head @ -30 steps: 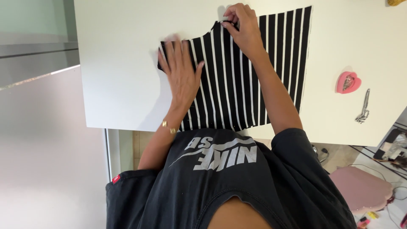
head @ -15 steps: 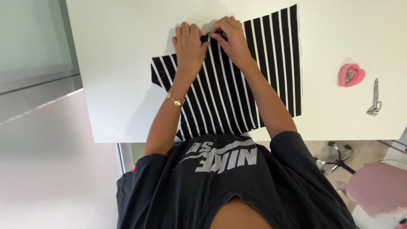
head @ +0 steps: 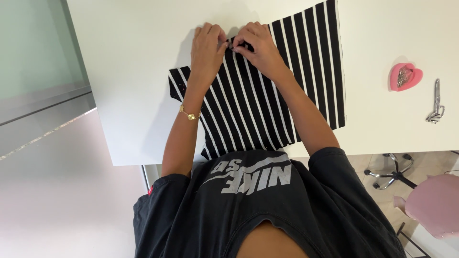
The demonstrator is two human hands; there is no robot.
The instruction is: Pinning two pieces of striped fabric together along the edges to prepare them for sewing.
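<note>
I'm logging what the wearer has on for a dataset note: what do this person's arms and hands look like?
Both forearms are bare. The left hand has a thin gold chain bracelet at its wrist; the right hand shows no jewellery. Short dark grey T-shirt sleeves cover the upper arms.

Left hand [head: 208, 47]: fingers curled, tips pinched together, knuckles up | Right hand [head: 256, 45]: fingers bent, tips pinched, just beside the left hand's tips | Arms: both bare forearms stretched forward from the body, converging so the hands meet | Left wrist: thin gold bracelet [head: 190, 114] | Elbows: slightly bent, apart
</note>
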